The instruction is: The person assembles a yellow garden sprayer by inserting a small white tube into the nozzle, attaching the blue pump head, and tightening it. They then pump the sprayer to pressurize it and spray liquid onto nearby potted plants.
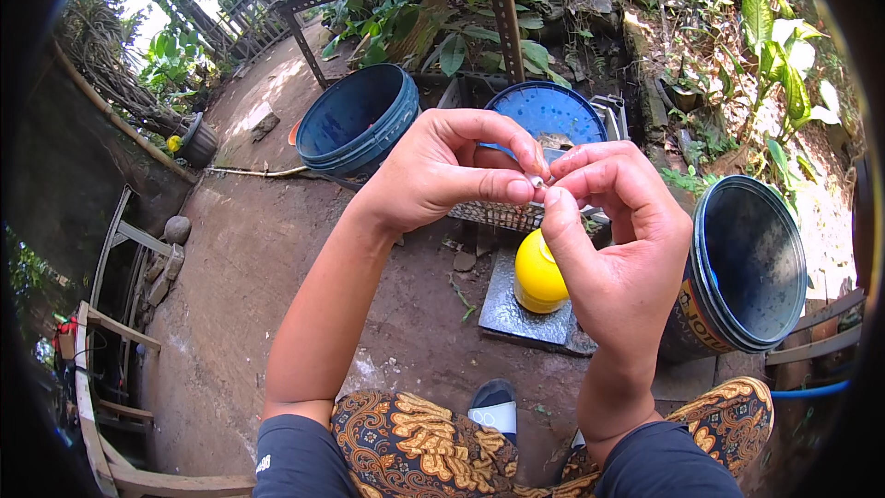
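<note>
Raised in front of me, my left hand [461, 171] and my right hand [618, 221] meet at the fingertips. Between them sits a small whitish piece [536, 182], too small to name. Thumb and index finger of my left hand pinch it. My right thumb and fingers close in on its other side, and whether they grip it too is hard to make out. Below my right hand a round yellow container [539, 275] stands on a grey slab [516, 304], partly covered by my right thumb.
A tilted blue bucket [355, 120] stands far left of a blue lid [548, 111] and a crate [498, 214]. Another open dark bucket [749, 263] is at the right. Behind stands a metal-legged table [505, 23]. A wooden frame [88, 387] lies at the left.
</note>
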